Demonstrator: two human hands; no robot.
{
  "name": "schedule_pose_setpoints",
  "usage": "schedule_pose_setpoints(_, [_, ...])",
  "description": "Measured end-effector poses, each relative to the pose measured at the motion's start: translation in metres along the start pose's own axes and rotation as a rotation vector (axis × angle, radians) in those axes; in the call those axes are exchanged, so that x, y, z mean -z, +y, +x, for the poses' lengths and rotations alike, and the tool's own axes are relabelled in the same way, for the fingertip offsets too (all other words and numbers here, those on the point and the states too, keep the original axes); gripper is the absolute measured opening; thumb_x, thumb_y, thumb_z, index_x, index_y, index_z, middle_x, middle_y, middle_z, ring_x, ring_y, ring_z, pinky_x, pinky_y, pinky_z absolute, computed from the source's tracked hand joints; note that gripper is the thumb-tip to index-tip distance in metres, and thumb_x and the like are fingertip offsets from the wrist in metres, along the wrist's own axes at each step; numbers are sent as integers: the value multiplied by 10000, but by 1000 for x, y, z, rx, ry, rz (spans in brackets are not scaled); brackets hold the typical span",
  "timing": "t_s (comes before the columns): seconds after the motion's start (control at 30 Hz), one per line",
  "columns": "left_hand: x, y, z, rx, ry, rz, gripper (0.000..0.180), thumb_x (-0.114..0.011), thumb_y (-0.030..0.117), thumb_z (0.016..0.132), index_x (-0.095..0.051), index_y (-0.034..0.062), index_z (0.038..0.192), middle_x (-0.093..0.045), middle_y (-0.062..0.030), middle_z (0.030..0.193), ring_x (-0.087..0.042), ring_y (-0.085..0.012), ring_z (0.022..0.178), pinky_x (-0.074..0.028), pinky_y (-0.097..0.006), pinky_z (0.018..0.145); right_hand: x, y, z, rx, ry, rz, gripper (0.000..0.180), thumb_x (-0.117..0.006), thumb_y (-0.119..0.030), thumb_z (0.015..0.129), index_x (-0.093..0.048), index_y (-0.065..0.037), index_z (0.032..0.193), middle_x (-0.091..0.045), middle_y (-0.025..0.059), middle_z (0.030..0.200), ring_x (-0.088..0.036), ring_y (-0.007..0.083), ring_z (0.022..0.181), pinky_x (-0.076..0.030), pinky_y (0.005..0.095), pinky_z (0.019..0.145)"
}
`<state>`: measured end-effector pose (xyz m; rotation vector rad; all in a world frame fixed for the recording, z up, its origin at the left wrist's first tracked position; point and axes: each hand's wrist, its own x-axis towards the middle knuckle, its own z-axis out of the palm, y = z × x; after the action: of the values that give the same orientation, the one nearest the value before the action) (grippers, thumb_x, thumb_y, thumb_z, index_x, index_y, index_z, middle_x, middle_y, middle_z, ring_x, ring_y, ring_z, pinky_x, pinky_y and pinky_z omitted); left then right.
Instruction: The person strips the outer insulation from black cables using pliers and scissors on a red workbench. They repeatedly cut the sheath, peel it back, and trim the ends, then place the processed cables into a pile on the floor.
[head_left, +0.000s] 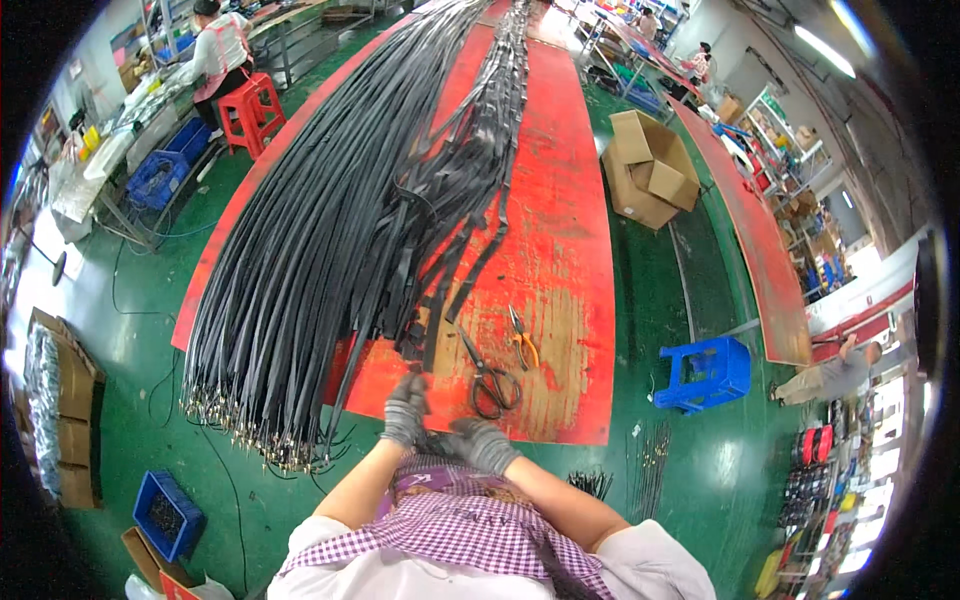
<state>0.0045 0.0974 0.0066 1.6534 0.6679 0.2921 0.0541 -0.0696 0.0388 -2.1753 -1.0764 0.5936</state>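
A large bundle of long black cables [300,230] lies along the red-topped table [570,330], the metal-tipped ends hanging over the near edge. Beside it run flat black strips [470,170], some crumpled. My left hand [405,408], in a grey knit glove, is closed at the near table edge, by the end of a black strip. My right hand [483,445], gloved likewise, is curled close to my apron. Something dark shows between the hands; what they grip is hidden. Black-handled scissors [493,388] and orange-handled pliers [524,340] lie just beyond my right hand.
An open cardboard box [650,170] and a blue stool [705,374] stand right of the table. A blue crate [167,515] sits on the floor at lower left. Another person [222,55] works near a red stool [250,112]; someone else [835,373] is at far right.
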Motion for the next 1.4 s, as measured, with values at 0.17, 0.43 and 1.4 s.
schedule_pose_setpoints(0.17, [-3,-35,60,-220,267,770,187,-446,226,776,-527,64,824,-526,-134,756,-512,-252,692,-417,-338,624,3,88,64,-396,-55,168,305,-474,-310,751,-537,-42,881,-568,149,765,-555,259,704,-426,343,637])
schedule_pose_setpoints(0.43, [-32,-58,116,-474,386,858,153,-539,216,645,-550,100,744,-496,-56,941,-413,-273,941,-305,-457,778,47,143,222,-639,4,-343,441,-436,-430,702,-552,-55,905,-523,200,926,-483,335,908,-390,389,765])
schedule_pose_setpoints(1.4, [-44,-44,139,-325,301,1022,125,-551,164,611,-475,99,686,-450,-100,1049,-386,-310,975,-254,-489,851,203,260,477,-537,383,-82,366,-465,-368,730,-551,-26,831,-558,203,765,-549,314,732,-433,377,657])
